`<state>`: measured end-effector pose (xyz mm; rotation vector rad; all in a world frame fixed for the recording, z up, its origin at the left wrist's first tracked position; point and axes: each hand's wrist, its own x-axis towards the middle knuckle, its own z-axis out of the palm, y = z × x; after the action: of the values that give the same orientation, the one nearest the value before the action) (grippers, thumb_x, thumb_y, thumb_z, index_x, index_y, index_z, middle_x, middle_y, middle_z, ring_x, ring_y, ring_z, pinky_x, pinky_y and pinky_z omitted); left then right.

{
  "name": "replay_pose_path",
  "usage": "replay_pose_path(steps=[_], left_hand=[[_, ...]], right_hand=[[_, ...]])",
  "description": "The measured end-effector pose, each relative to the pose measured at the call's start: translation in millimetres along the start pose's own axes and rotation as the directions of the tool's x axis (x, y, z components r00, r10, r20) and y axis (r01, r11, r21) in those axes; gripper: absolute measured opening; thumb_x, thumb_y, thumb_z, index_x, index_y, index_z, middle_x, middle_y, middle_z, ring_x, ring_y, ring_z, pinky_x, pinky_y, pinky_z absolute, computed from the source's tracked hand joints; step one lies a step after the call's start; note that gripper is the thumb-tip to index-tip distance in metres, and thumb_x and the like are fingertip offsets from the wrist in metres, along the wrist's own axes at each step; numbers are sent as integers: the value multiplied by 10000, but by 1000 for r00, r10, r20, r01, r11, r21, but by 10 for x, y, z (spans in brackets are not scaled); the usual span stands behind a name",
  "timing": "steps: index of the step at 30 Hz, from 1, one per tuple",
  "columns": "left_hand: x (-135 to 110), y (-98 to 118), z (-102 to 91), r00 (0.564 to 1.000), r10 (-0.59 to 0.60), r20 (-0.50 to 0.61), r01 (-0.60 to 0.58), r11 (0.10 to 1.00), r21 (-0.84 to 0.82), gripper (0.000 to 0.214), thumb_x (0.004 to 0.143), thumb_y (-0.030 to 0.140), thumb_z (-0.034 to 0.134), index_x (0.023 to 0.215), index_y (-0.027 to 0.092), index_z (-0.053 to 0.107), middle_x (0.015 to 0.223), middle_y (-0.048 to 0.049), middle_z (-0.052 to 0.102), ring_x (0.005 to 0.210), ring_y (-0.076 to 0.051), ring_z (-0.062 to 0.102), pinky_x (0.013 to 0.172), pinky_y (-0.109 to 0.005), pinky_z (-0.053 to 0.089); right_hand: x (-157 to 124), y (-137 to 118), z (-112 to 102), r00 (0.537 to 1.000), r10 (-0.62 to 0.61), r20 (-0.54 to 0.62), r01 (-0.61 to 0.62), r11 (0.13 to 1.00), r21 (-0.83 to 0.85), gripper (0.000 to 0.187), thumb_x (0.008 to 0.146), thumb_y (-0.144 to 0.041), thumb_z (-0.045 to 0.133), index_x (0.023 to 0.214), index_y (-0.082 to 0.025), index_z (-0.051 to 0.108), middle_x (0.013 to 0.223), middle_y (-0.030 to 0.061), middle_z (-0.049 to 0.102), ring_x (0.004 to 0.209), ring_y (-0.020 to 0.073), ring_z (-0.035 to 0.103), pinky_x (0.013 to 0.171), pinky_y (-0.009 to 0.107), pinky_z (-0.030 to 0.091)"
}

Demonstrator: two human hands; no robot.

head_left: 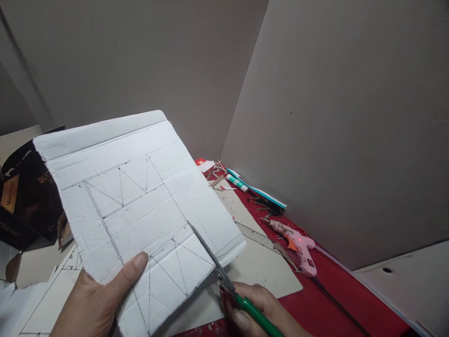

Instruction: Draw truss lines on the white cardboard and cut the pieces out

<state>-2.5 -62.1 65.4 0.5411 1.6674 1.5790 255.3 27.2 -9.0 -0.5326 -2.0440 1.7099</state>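
Note:
A sheet of white cardboard (pixel 140 192) with pencilled lines and zigzag triangles is held up, tilted, in front of me. My left hand (pixel 105 295) grips its lower left edge, thumb on the drawn face and fingers hidden behind. In my right hand (pixel 256 309) is a pair of scissors (pixel 224 281) with green handles. One blade lies over the drawn face along a pencil line, reaching in from the lower right edge; the other blade is hidden beneath the sheet.
A pink glue gun (pixel 298 245) with a dark cord lies on the red table cover (pixel 336 299). Behind the sheet are a ruler (pixel 256 234), a glue tube (pixel 237 183) and loose scraps. A black box (pixel 31 201) stands left; grey walls (pixel 333 117) close in behind.

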Motion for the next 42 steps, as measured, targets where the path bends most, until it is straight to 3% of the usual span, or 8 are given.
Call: replay_pose_path(steps=[8, 14, 23, 30, 38, 42], left_hand=[[-19, 9, 15, 1000, 1, -10, -1, 1000, 15, 896, 617, 340, 846, 1444, 288, 507, 1376, -47, 654, 1323, -389, 531, 1130, -520, 415], [-98, 57, 49, 1000, -7, -27, 10, 996, 85, 858, 601, 410, 851, 1399, 296, 555, 1364, -33, 662, 1385, -379, 460, 1175, -487, 355], [-105, 39, 18, 1000, -8, -20, 11, 994, 112, 893, 609, 436, 848, 1431, 306, 523, 1374, -26, 654, 1434, -391, 380, 1197, -522, 317], [-102, 24, 36, 999, -27, -26, 29, 997, 75, 927, 610, 412, 856, 1455, 301, 492, 1473, -24, 568, 1396, -391, 440, 1188, -513, 334], [-116, 66, 50, 998, -52, -18, 53, 998, 20, 927, 605, 359, 862, 1456, 302, 500, 1431, -35, 608, 1373, -391, 471, 1164, -510, 365], [-95, 158, 36, 985, -153, 76, 163, 975, -154, 943, 599, 319, 861, 1467, 290, 491, 1306, -62, 698, 1322, -405, 522, 1083, -510, 467]], right_hand=[[-22, -46, 28, 993, 119, 13, -119, 992, 27, 477, 951, -635, 476, 769, -208, 367, 628, -63, 279, 554, 83, 256, 490, 226, 217], [1, -192, 6, 997, 66, 43, -66, 998, 13, 429, 984, -567, 471, 786, -191, 408, 664, -46, 315, 611, 103, 297, 550, 245, 247], [-15, 50, 67, 1000, -14, -21, 16, 997, 73, 418, 972, -538, 496, 756, -199, 382, 641, -50, 304, 569, 90, 270, 502, 223, 227], [-15, 134, 88, 998, 8, -65, -6, 1000, 25, 413, 962, -507, 533, 738, -203, 366, 613, -59, 280, 539, 77, 241, 460, 206, 198], [-3, 82, 83, 999, 14, -52, -12, 999, 32, 428, 969, -534, 513, 735, -205, 371, 609, -56, 302, 533, 79, 262, 465, 213, 213], [-15, 76, 70, 999, 28, -41, -24, 997, 75, 441, 968, -545, 518, 736, -204, 365, 619, -55, 301, 544, 80, 260, 476, 216, 211]])
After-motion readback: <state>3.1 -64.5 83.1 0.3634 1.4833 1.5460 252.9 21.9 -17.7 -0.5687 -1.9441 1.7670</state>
